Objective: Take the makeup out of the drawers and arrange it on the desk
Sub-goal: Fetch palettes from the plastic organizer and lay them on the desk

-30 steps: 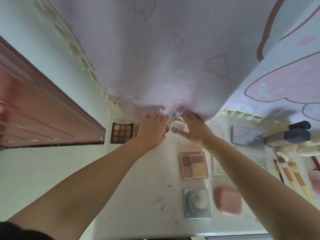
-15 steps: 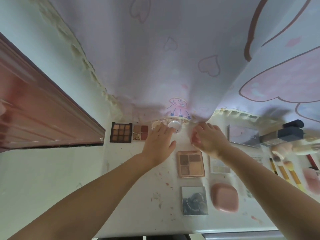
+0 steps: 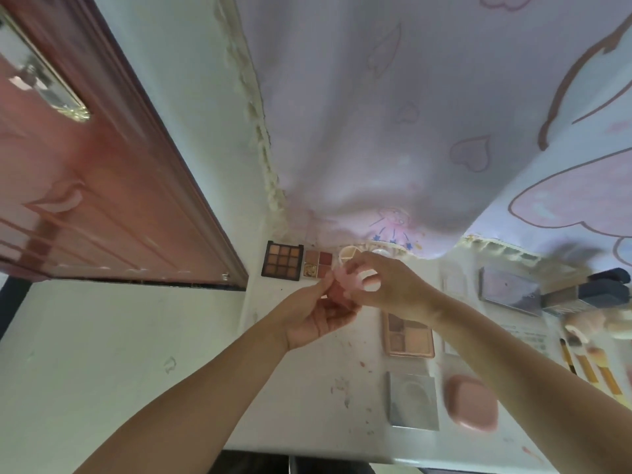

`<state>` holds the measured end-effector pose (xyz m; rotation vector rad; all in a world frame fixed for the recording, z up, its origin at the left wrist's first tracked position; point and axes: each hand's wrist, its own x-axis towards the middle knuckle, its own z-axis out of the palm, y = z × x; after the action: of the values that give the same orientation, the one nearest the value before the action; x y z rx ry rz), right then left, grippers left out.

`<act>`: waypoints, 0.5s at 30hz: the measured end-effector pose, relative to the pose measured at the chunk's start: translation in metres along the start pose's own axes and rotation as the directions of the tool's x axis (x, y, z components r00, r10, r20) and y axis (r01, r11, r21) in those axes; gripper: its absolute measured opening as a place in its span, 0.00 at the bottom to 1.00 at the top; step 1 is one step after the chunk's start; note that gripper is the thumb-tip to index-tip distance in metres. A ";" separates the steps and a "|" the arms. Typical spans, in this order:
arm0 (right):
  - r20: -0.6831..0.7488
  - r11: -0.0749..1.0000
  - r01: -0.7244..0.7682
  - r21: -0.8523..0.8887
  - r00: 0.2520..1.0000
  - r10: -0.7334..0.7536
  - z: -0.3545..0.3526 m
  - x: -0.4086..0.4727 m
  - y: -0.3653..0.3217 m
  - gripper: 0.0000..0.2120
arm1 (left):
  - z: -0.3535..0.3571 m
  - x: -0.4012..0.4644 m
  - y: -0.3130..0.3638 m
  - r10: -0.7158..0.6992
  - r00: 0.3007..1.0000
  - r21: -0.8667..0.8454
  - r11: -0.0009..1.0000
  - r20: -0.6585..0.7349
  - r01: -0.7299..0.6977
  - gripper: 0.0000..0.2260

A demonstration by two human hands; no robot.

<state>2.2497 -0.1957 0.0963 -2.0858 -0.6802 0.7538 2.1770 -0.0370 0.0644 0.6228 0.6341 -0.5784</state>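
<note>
Pink compact held above white desk, pinched between left hand and right hand. Best practice: support base, ease lid gently, set beside palettes.

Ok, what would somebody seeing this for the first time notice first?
Probably both hands meeting mid-frame: the left hand and right hand hold a small pink case above the desk. Next, the dark nine-pan palette at the back left, under the heart-print curtain.

Small pink makeup pot, raised above white desk, blurred
</note>
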 end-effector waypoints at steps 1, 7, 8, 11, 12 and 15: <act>0.035 0.998 -0.036 0.041 0.999 0.035 0.003 0.005 -0.006 0.13 | -0.009 -0.005 0.002 -0.003 1.000 -0.011 1.000 -0.009 0.003 0.23; 0.202 0.945 -0.240 0.220 0.959 0.197 0.023 0.050 -0.026 0.10 | -0.066 -0.038 0.001 -0.012 0.999 -0.003 1.000 -0.053 0.012 0.16; 0.198 0.947 -0.247 0.205 0.958 0.207 0.030 0.058 -0.027 0.10 | -0.074 -0.041 0.001 0.024 0.996 0.035 0.999 -0.091 -0.020 0.14; 0.171 0.964 -0.239 0.119 0.961 0.218 0.057 0.083 -0.032 0.09 | -0.094 -0.045 0.006 0.153 0.958 0.165 0.980 -0.243 -0.114 0.12; 0.163 0.968 -0.233 0.088 0.962 0.217 0.065 0.090 -0.034 0.10 | -0.099 -0.045 0.009 0.194 0.937 0.219 0.967 -0.289 -0.132 0.12; 0.123 0.979 -0.203 0.006 0.972 0.201 0.082 0.103 -0.040 0.11 | -0.112 -0.042 0.014 0.360 0.850 0.489 0.861 -0.384 -0.143 0.11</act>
<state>2.2533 -0.0635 0.0593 -2.1258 -0.5285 1.0047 2.1180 0.0614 0.0264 1.2903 0.8578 -0.3106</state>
